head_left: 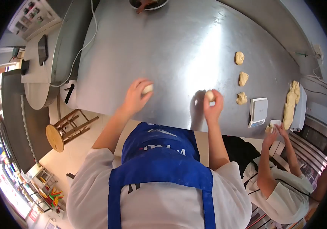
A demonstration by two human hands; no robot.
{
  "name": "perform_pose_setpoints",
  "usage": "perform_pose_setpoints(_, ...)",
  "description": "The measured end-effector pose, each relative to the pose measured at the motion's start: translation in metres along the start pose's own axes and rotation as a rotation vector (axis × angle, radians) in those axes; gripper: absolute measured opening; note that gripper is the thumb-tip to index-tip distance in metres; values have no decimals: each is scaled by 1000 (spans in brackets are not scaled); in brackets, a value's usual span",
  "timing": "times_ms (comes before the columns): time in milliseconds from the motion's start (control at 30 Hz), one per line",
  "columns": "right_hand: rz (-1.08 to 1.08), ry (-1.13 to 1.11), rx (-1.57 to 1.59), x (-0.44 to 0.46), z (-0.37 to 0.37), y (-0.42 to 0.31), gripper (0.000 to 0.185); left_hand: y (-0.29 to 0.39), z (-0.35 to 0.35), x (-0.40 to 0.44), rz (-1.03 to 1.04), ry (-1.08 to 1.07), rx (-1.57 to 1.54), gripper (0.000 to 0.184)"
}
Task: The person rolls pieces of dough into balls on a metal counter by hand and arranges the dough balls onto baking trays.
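Note:
My left hand (136,95) is over the steel table (152,45), its fingers curled round a pale dough ball (147,89). Further right, my right hand (213,107) grips a second small dough ball (209,95) between thumb and fingers, with a dark shadow beside it on the metal. Three dough pieces lie in a column to the right of that hand: a rounded one (239,58) at the far end, a rough one (243,78) in the middle and another (241,98) nearest.
A scale (258,112) stands right of the dough pieces. At the right edge, a co-worker's hands (276,133) hold dough beside a long dough roll (290,105). A bowl (150,4) sits at the far edge. A wooden stool (55,138) stands lower left.

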State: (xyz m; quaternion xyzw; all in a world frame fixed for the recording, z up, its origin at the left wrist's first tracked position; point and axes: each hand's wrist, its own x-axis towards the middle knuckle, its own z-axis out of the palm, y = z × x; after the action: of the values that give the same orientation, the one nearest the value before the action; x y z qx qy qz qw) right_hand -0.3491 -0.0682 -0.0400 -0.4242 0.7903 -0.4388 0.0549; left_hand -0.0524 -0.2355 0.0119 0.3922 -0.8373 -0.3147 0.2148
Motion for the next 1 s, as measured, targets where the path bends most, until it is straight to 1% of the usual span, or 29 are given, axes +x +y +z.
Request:
perform_pose_setpoints(33, -162, -112, -102, -37, -1, 24, 30, -23, 24, -19, 21, -26, -10, 37)
perform_pose_setpoints(67, -125, -164, -104, -54, 0, 19, 30, -42, 46, -50, 123, 17, -39, 36)
perform_pose_setpoints(100, -131, -147, -66, -63, 3, 12, 28, -51, 58, -64, 220, 61, -70, 37)
perform_pose_setpoints(133, -176, -131, 5, -60, 16, 6, 22, -46, 63, -56, 221, 49, -78, 37)
perform_pose_setpoints(167, -228, -188, -29, -51, 30, 3, 26, -39, 71, -45, 261, -17, -18, 36)
perform_pose_setpoints(200, -252, -150, -168, -35, 47, -11, 31, -29, 79, -31, 300, -81, 43, 36)
perform_pose_setpoints(233, -313, -123, -228, -20, 68, -10, 28, -24, 88, -7, 366, -15, 119, 37)
perform_pose_setpoints(267, -446, -156, -203, 9, 73, -22, 28, -34, 93, 12, 374, -17, 118, 37)
perform_pose_setpoints(300, -633, -144, -191, 32, 79, -14, 26, -47, 96, 30, 458, -40, 117, 37)
perform_pose_setpoints(333, -720, -216, -197, 50, 80, 3, 23, -59, 95, 41, 532, -64, 117, 39)
perform_pose_setpoints(400, -732, -167, -210, 85, 75, 23, 21, -82, 89, 67, 516, -39, 107, 37)
perform_pose_setpoints(467, -752, -64, -244, 108, 59, 33, 21, -96, 79, 72, 494, -21, 87, 35)
perform_pose_setpoints(500, -723, -105, -274, 107, 51, 49, 21, -100, 71, 75, 440, 35, 74, 33)
perform_pose_setpoints(533, -627, -200, -249, 100, 36, 54, 19, -104, 66, 75, 387, 84, 58, 31)
perform_pose_setpoints(567, -544, -174, -212, 84, 30, 55, 16, -104, 60, 66, 388, 76, 54, 31)
perform_pose_setpoints(600, -465, -146, -176, 70, 23, 56, 14, -101, 54, 48, 296, 141, 56, 29)
perform_pose_setpoints(633, -449, -136, -112, 56, 18, 49, 13, -96, 52, 35, 205, 210, 59, 26)
perform_pose_setpoints(667, -428, -124, -50, 44, 21, 40, 11, -88, 53, 27, 207, 206, 57, 26)
perform_pose_setpoints(700, -431, -189, 91, 36, 34, 31, 11, -76, 57, 16, 355, 96, -45, 27)
perform_pose_setpoints(733, -567, -292, 116, 35, 56, 33, 16, -67, 63, 12, 501, -12, -147, 27)
perform_pose_setpoints(767, -695, -289, 31, 51, 72, 22, 19, -66, 68, 21, 505, -15, -146, 27)
perform_pose_setpoints(800, -820, -282, -57, 72, 82, 11, 24, -68, 74, 37, 475, -65, 49, 28)
perform_pose_setpoints(833, -875, -283, -106, 97, 85, 15, 27, -72, 80, 56, 443, -103, 242, 30)
perform_pose_setpoints(867, -927, -292, -151, 117, 84, 22, 31, -79, 81, 72, 443, -99, 241, 30)
perform_pose_setpoints(900, -866, -325, -179, 133, 80, 32, 32, -86, 77, 85, 424, 30, 182, 31)
perform_pose_setpoints(933, -852, -295, -161, 144, 72, 39, 33, -94, 72, 95, 411, 166, 128, 33)
perform_pose_setpoints(967, -805, -305, -165, 149, 63, 49, 35, -99, 64, 96, 416, 176, 135, 33)
perform_pose_setpoints(1000, -752, -318, -170, 146, 53, 57, 37, -105, 58, 90, 341, 197, 141, 32)
